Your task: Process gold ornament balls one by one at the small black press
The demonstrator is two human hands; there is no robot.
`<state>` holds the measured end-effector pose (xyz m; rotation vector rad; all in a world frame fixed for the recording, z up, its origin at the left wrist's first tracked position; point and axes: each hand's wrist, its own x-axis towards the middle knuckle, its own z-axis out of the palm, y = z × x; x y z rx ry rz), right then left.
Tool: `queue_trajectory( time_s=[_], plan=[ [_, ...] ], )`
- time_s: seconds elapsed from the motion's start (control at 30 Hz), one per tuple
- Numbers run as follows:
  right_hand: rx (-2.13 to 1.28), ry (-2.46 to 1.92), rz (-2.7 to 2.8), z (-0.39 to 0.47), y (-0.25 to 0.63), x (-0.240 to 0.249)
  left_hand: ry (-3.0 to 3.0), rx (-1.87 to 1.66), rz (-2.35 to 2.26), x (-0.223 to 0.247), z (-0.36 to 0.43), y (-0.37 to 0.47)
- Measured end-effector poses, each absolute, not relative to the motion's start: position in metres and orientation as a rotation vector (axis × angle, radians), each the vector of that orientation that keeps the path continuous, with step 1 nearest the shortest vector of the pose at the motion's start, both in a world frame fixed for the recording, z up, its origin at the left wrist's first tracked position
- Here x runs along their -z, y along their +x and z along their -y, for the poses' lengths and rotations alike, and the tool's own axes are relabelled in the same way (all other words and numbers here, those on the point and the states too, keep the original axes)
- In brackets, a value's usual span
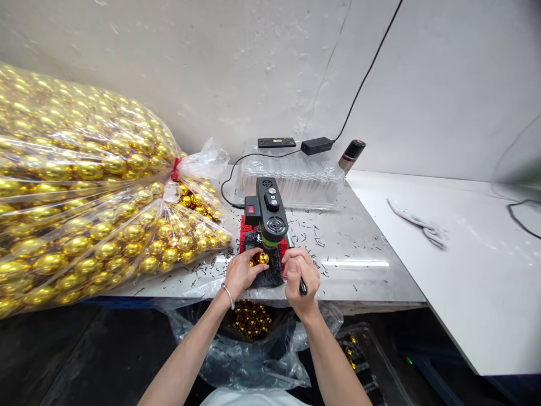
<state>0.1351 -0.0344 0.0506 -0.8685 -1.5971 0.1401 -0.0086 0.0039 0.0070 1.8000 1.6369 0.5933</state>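
My left hand [241,274], with a bracelet at the wrist, pinches a shiny gold ball [262,257] between thumb and fingers, low over a black base plate [270,276]. Part of a second gold ball shows behind the fingers. Above the ball stands a black press machine [273,211] with round vents, buttons and a red switch. Its lever handle [303,286] slants down on the right, and my right hand [301,276] is wrapped round it. The contact between ball and machine head is partly hidden.
Large clear bags of gold balls [84,225] fill the left. A clear plastic tray [291,183], a power adapter [316,145] and a spray can [351,157] stand behind. Below the table edge hangs an open bag of balls [252,320]. Black scraps litter the tabletop [359,276].
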Motion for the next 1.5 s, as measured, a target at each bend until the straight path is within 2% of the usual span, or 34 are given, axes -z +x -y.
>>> queue_trajectory(
  time_s=[0.23, 0.83, 0.93, 1.07, 1.23, 1.4, 1.5],
  plan=[
    [-0.133, -0.867, 1.598, 0.035, 0.136, -0.044, 1.877, -0.502, -1.666, -0.01, -0.008, -0.007],
    [0.054, -0.75, 1.667, 0.021, 0.136, 0.012, 1.902, -0.568, -1.65, -0.006, -0.006, -0.008],
    [0.022, -0.782, 1.606, 0.023, 0.134, 0.0, 1.894, -0.577, -1.647, -0.004, -0.007, -0.007],
    [-0.074, -0.842, 1.514, 0.026, 0.132, -0.047, 1.859, -0.67, -1.624, -0.002, -0.008, -0.007],
    [-0.151, -0.911, 1.514, 0.027, 0.131, -0.084, 1.552, -0.896, -1.481, 0.004, 0.024, -0.023],
    [-0.133, -0.904, 1.556, 0.032, 0.132, -0.072, 1.037, -0.5, -1.093, 0.052, 0.087, -0.034],
    [-0.123, -0.893, 1.557, 0.033, 0.132, -0.067, 0.531, -0.485, -1.199, 0.086, 0.112, -0.031]
  ],
)
